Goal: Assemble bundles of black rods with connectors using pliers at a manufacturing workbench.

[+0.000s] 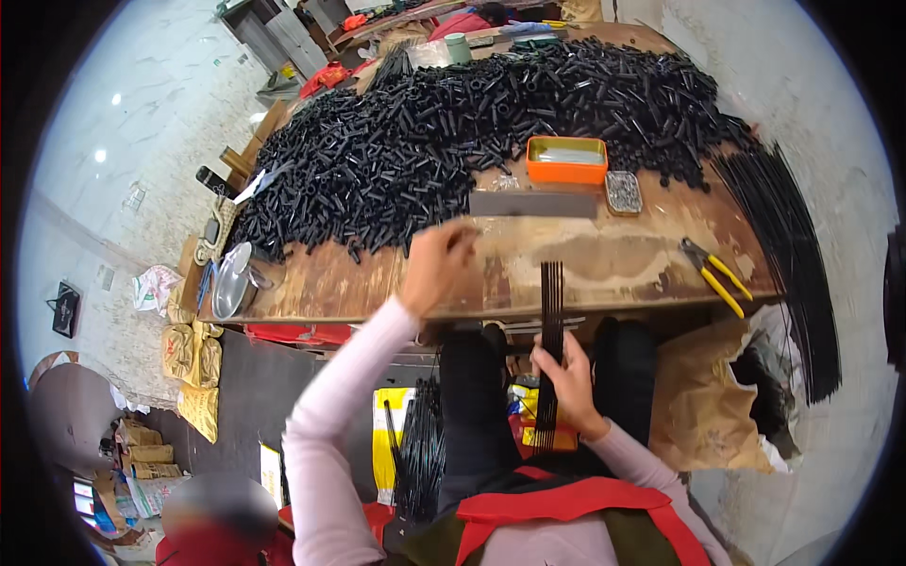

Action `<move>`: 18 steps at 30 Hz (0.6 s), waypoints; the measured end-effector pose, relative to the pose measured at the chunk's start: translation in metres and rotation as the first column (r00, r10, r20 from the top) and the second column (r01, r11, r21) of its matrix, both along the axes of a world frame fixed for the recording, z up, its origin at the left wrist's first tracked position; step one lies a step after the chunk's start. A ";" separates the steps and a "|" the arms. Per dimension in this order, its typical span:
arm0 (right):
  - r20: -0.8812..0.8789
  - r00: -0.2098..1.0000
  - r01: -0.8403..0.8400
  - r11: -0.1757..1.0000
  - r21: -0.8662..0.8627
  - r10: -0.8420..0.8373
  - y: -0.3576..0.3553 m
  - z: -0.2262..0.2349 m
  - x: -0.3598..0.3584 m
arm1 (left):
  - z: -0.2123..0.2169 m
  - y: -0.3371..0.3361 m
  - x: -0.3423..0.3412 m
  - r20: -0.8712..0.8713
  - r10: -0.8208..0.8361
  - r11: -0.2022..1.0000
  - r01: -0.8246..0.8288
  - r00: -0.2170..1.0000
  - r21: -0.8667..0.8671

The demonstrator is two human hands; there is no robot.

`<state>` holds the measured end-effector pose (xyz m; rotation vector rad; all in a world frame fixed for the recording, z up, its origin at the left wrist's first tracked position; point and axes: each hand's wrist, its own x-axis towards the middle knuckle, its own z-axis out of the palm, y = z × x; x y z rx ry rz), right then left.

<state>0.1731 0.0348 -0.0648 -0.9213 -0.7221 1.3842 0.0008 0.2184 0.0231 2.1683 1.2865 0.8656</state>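
My right hand is wrapped round a bundle of thin black rods, held upright above my lap at the table's front edge. My left hand is raised over the front of the wooden table, its fingers curled together and slightly blurred. Whatever may be in those fingers is too small to make out. Beyond it lies a large heap of short black tubes. A grey flat bar lies between the heap and the bare wood.
An orange box and a small tray of metal bits stand by the heap. Yellow-handled pliers lie at right, beside long black rods overhanging the edge. A metal bowl sits at left. Another person is at lower left.
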 end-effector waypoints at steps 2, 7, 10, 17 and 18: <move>-0.039 0.999 -0.035 0.999 -0.015 0.035 0.002 -0.003 -0.003 | -0.006 0.078 0.022 -0.101 -0.041 0.967 0.065 0.994 0.247; -0.004 0.997 -0.074 0.991 -0.108 0.074 0.012 -0.008 0.002 | -0.029 0.218 0.105 -0.296 0.283 0.951 -0.227 0.912 0.210; -0.014 0.997 -0.072 0.990 -0.121 0.071 0.015 -0.015 0.010 | -0.016 0.242 0.135 -0.546 0.286 0.954 -0.285 0.787 0.088; -0.050 0.996 -0.082 0.992 -0.097 0.078 0.013 -0.017 0.015 | 0.000 0.256 0.099 -0.308 0.012 0.934 -0.121 0.951 -0.335; -0.070 0.994 -0.088 0.990 -0.114 0.081 0.012 -0.016 0.015 | -0.011 0.246 0.089 -0.403 -0.058 0.997 0.032 0.913 -0.072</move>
